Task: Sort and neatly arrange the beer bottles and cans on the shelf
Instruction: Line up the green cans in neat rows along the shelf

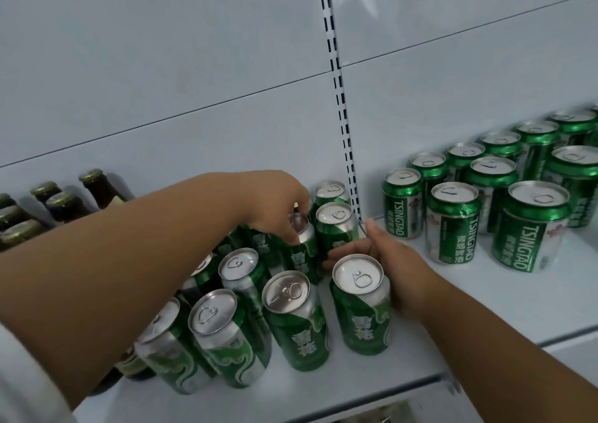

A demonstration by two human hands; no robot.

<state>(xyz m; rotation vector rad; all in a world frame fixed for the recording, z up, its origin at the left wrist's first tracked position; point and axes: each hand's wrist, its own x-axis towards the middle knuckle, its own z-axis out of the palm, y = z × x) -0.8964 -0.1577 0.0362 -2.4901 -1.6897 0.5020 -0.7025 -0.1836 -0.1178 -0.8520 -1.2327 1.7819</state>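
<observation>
Two hands at work on our white shelf (485,309): our left hand (275,202) grips the top of a tall green can (299,244) mid-cluster; our right hand (385,260) wraps the front can (359,306). Tsingtao cans (453,222) stand right; brown bottles (58,202) far left.

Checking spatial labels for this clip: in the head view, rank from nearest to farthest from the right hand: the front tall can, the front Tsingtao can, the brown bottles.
From the right hand:
1. Front tall can, touching it.
2. Front Tsingtao can, to its right.
3. Brown bottles, far left.
</observation>
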